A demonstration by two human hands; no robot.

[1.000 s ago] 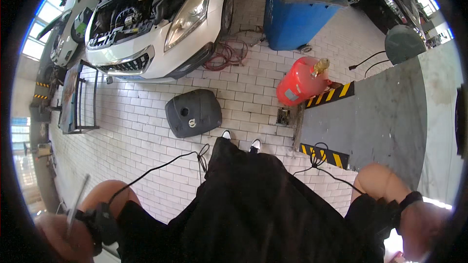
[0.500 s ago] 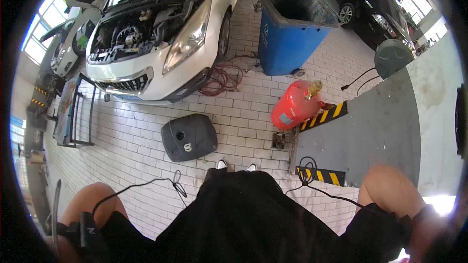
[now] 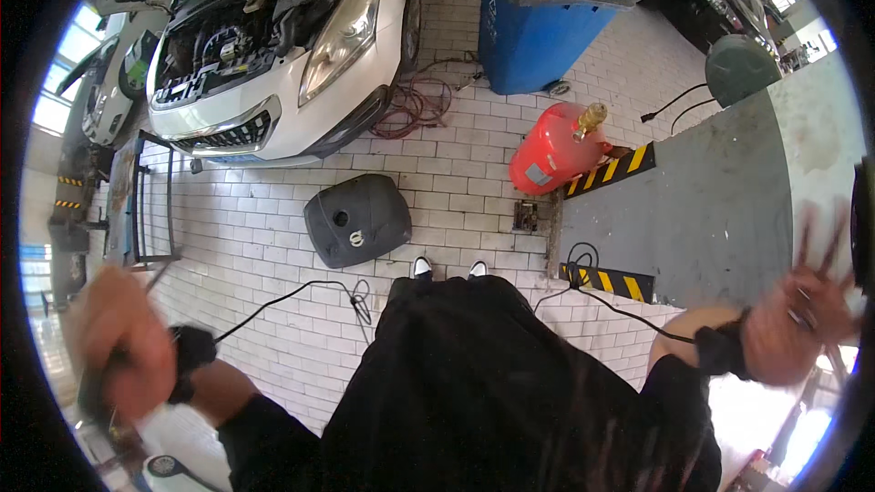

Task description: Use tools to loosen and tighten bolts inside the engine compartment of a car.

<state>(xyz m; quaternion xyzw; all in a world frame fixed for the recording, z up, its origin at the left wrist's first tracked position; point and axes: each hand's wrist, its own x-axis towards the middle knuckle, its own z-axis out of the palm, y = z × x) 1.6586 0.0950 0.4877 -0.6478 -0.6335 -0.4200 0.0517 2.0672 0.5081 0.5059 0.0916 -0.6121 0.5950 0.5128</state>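
My left hand is raised at the left, blurred by motion, with its fingers curled in. A thin grey rod-like tip shows just above it; what the fingers hold is too smeared to make out. At the right edge, my right hand is lifted with its fingers spread, also blurred. A small shiny spot shows among those fingers, too unclear to name. Each wrist wears a black strap, the left one and the right one, with a thin black cable running from it. Neither hand touches anything on the floor.
A dark grey plastic cover lies on white tiles before my shoes. Ahead stands a white car with its engine bay exposed. A blue bin, a red gas cylinder and a grey ramp with striped edges are on the right.
Both hands have risen from low at the sides into fuller view, the right one now with fingers spread. The view has tipped down, so the car, bin and cylinder sit higher.
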